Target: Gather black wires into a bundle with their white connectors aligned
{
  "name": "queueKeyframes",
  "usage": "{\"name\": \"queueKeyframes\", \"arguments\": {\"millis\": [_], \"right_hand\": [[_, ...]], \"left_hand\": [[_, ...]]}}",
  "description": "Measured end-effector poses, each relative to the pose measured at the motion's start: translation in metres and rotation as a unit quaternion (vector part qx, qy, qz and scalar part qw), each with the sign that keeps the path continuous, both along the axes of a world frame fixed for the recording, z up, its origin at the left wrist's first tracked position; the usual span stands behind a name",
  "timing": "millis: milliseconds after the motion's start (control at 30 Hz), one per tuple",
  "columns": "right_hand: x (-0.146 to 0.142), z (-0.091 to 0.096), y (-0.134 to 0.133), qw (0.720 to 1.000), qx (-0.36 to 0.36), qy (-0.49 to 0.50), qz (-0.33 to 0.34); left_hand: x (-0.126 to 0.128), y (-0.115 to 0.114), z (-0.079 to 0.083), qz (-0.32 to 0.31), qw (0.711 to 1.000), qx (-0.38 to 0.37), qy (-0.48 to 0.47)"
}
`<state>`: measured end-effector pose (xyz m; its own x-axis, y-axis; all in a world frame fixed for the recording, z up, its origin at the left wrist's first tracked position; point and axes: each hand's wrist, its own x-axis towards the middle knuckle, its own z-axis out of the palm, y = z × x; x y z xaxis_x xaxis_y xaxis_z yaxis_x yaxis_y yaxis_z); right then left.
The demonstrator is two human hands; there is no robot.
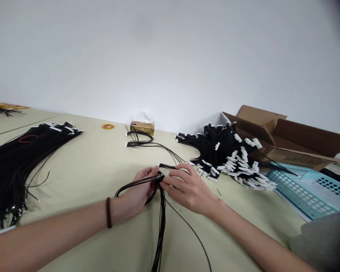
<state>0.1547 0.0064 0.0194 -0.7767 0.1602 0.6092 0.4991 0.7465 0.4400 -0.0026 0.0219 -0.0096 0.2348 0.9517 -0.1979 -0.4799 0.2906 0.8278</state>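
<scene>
My left hand [140, 189] is closed around a small bundle of black wires [161, 223] at the middle of the pale green table [102, 166]. My right hand [187, 187] pinches the same bundle just to the right, its fingertips meeting my left thumb. From the grip the wires loop out to the left and hang down toward me. A dark bead bracelet sits on my left wrist. One thin black wire trails off to the lower right.
A large fan of black cables [14, 162] lies at the left. A heap of black wires with white connectors [229, 158] lies right of centre. Behind it is an open cardboard box [286, 139], with a teal plastic basket [306, 192] nearer. A small yellow box [142, 126] and rubber bands [107, 126] sit by the wall.
</scene>
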Motion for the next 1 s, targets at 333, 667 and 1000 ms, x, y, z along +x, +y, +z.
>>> {"name": "queueKeyframes", "arguments": {"millis": [333, 667, 1000], "right_hand": [[-0.001, 0.001, 0.001, 0.969, -0.200, 0.137, 0.043], [0.008, 0.034, 0.004, 0.633, -0.519, 0.572, 0.057], [0.028, 0.043, 0.011, 0.751, -0.264, 0.602, -0.054]], "left_hand": [[0.000, -0.002, 0.005, -0.036, 0.997, 0.060, -0.029], [0.000, 0.000, 0.002, -0.020, 0.998, 0.048, 0.017], [-0.001, 0.001, -0.004, -0.013, 0.997, 0.071, 0.023]]}}
